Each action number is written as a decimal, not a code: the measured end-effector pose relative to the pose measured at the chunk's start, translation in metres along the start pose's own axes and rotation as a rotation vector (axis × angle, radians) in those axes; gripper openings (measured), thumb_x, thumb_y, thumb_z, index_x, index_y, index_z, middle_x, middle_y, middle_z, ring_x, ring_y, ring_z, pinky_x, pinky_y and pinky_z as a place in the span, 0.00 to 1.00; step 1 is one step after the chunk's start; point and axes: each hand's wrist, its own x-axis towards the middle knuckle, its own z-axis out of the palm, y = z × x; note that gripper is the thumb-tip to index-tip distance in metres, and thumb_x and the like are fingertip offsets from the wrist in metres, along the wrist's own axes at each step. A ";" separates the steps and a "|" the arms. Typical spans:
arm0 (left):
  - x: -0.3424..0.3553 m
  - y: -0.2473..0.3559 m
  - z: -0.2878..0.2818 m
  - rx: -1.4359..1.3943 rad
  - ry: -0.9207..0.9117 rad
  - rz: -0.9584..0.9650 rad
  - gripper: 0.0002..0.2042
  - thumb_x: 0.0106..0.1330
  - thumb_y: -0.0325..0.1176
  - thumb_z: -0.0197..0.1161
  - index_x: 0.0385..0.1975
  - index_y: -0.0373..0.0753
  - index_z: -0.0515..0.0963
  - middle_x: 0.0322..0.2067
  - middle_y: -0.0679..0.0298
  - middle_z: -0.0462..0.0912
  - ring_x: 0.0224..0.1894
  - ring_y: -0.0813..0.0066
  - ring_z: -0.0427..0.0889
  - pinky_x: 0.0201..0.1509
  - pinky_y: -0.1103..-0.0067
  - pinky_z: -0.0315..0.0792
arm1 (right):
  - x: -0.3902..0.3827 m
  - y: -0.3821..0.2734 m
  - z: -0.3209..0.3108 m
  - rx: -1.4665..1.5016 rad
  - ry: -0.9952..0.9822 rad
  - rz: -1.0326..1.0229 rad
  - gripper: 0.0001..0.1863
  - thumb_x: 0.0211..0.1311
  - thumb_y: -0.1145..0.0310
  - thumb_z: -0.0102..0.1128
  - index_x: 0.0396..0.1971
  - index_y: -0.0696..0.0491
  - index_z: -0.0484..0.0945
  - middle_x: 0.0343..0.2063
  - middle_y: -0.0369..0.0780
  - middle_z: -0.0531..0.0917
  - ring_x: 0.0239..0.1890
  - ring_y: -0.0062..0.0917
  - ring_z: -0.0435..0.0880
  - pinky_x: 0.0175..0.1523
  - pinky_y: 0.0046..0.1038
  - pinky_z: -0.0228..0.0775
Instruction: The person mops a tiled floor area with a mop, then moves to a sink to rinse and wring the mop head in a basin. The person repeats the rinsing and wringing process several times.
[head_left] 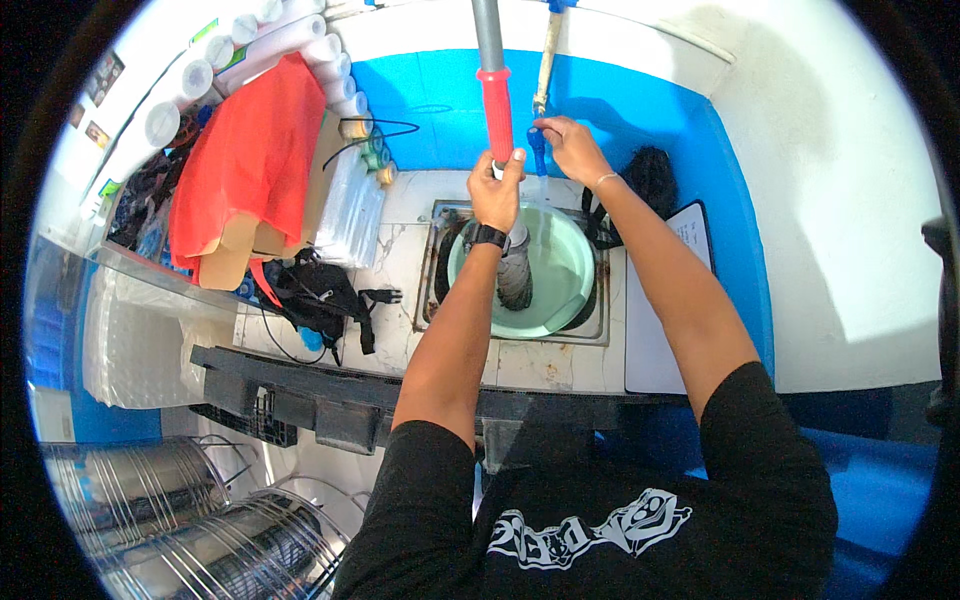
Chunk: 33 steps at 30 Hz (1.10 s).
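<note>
My left hand (495, 192) is closed round a long handle (496, 115) with a red grip, just below the red part. Its lower end, a grey cylindrical piece with a dark textured bottom (514, 275), stands in a pale green basin (560, 285) set on a stained metal sink (604, 330). My right hand (568, 148) has its fingers closed on the blue tap (537, 150) at the top of a short blue spout. A thin pale stream falls from the spout into the basin. A black watch is on my left wrist, partly covering the handle.
A red cloth (235, 170) over cardboard and clear tubes (350, 220) are at left, with a black bag (315, 300). Another black bag (645, 175) and a white board (660, 350) are right. Blue tiled walls surround the counter (395, 270). Wire racks (140, 490) stand lower left.
</note>
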 end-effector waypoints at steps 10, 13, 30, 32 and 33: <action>-0.025 -0.036 -0.005 0.037 -0.242 0.171 0.21 0.81 0.46 0.50 0.43 0.30 0.78 0.34 0.61 0.81 0.35 0.68 0.77 0.47 0.70 0.74 | 0.016 -0.121 -0.042 0.580 0.138 -0.061 0.26 0.79 0.48 0.52 0.53 0.59 0.77 0.40 0.40 0.86 0.42 0.23 0.84 0.48 0.27 0.75; -0.050 -0.042 -0.011 0.274 -0.044 0.375 0.18 0.67 0.41 0.68 0.46 0.33 0.78 0.39 0.57 0.78 0.44 0.59 0.75 0.50 0.67 0.72 | 0.007 -0.139 -0.053 0.529 0.172 -0.031 0.25 0.82 0.49 0.47 0.54 0.58 0.76 0.38 0.42 0.85 0.40 0.23 0.85 0.46 0.28 0.81; -0.084 0.021 -0.070 0.148 -0.149 0.045 0.20 0.75 0.40 0.63 0.61 0.36 0.77 0.61 0.49 0.77 0.65 0.58 0.74 0.71 0.66 0.66 | -0.009 -0.181 -0.136 0.483 0.441 -0.130 0.29 0.81 0.43 0.41 0.48 0.58 0.75 0.36 0.44 0.86 0.35 0.25 0.86 0.44 0.30 0.81; -0.129 0.027 -0.090 0.019 0.028 -0.020 0.13 0.77 0.35 0.60 0.54 0.36 0.80 0.56 0.56 0.80 0.58 0.67 0.79 0.62 0.71 0.73 | -0.029 -0.174 -0.101 0.526 0.383 -0.258 0.27 0.83 0.45 0.37 0.48 0.57 0.71 0.29 0.40 0.82 0.28 0.23 0.81 0.37 0.27 0.76; -0.153 0.031 -0.104 0.117 0.087 -0.001 0.11 0.77 0.34 0.61 0.52 0.36 0.80 0.54 0.58 0.81 0.55 0.70 0.79 0.59 0.73 0.74 | -0.042 -0.171 -0.085 0.545 0.315 -0.258 0.26 0.83 0.46 0.38 0.48 0.57 0.70 0.28 0.40 0.81 0.27 0.22 0.81 0.36 0.27 0.76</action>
